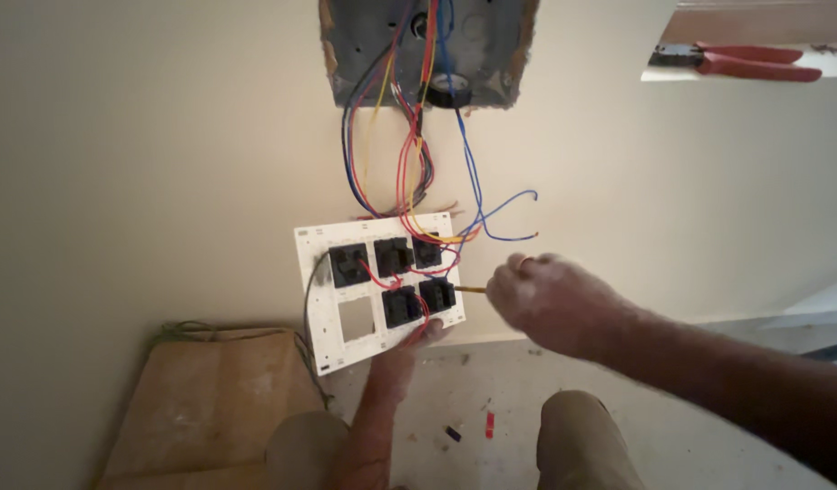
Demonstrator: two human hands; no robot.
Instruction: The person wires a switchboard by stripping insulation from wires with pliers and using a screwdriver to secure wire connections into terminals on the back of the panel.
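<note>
A white switch plate [357, 322] hangs back side out below a wall box [427, 50], joined to it by red, blue and yellow wires [409, 172]. Several black switch modules [393, 257] sit in the plate; one square slot is empty. My left hand [409, 349] holds the plate's lower edge from beneath. My right hand [550, 299] grips a thin screwdriver [468, 289] whose tip meets the lower right module [436, 294]. Two loose blue wire ends [518, 218] stick out to the right.
Red-handled pliers [754, 62] lie on a ledge at the top right. A wooden board [214, 399] leans by the wall at the lower left. Small wire scraps [489, 424] lie on the floor between my knees [582, 436].
</note>
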